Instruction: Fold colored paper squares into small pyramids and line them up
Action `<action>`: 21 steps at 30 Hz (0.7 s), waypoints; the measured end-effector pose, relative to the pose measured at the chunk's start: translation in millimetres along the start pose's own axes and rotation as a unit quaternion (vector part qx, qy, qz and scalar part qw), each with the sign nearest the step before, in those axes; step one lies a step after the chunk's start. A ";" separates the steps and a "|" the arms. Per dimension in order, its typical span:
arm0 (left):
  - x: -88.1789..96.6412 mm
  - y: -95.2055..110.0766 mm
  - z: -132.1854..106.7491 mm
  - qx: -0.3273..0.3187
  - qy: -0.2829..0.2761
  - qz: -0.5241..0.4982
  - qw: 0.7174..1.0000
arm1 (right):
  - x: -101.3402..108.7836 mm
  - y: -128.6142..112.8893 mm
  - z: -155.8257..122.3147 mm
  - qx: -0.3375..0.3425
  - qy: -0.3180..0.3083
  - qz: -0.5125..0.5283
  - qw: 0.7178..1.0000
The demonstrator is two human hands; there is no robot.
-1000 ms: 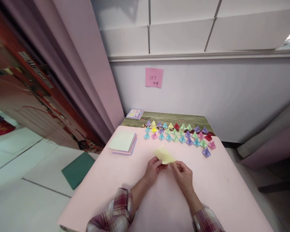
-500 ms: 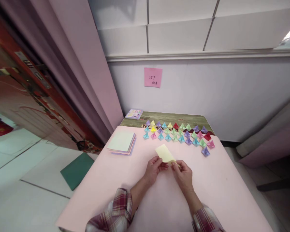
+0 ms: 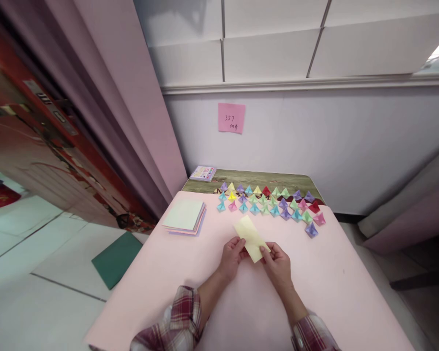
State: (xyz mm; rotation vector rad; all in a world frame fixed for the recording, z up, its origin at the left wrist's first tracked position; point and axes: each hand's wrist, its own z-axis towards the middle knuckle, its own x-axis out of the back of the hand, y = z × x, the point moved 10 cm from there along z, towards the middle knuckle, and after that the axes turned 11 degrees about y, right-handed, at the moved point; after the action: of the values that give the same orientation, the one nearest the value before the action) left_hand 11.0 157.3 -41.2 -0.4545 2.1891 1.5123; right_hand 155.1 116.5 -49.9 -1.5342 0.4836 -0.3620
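Observation:
Both hands hold a pale yellow folded paper over the pink table. My left hand pinches its near left edge, fingers curled. My right hand pinches its near right corner. The paper is a narrow rectangle that slants away to the upper left. Several small folded paper shapes in many colours lie in rows at the table's far side, beyond the hands.
A stack of pastel paper sheets lies at the table's left. A small printed packet sits on the wooden surface behind. A pink sticky note hangs on the wall. A green mat lies on the floor to the left.
The yellow paper went from a loose, partly raised sheet to a flat narrow rectangle held lower between my fingers. Both hands stayed close together in about the same place.

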 end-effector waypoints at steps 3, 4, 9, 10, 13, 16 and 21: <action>-2.0 -4.1 1.6 0.013 -0.004 0.013 1.000 | 4.2 -1.2 1.1 0.011 0.016 -0.025 1.000; -1.2 -6.1 2.8 0.017 -0.001 0.021 1.000 | 5.5 -2.3 1.5 0.014 0.020 -0.029 0.999; 10.4 -10.1 8.6 0.004 0.050 0.091 0.995 | 10.6 -1.9 2.6 0.005 0.036 -0.018 0.999; 10.6 -10.1 8.7 0.001 0.053 0.110 0.993 | 10.7 -0.1 2.6 -0.003 0.033 -0.008 0.999; 7.6 -11.6 7.1 0.007 0.043 0.154 0.987 | 8.5 5.9 1.8 -0.032 0.006 0.015 0.999; 7.2 -12.9 5.8 0.022 0.042 0.172 0.984 | 7.7 9.0 1.6 -0.061 -0.013 0.024 0.998; 7.9 -12.8 7.2 0.032 0.038 0.145 0.988 | 6.7 5.5 3.3 -0.088 -0.019 0.034 0.995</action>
State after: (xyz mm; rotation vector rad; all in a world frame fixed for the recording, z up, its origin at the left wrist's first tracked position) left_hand 11.9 159.5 -57.7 -0.1790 2.4396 1.5854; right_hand 162.1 115.9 -56.0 -1.6872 0.5478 -0.2414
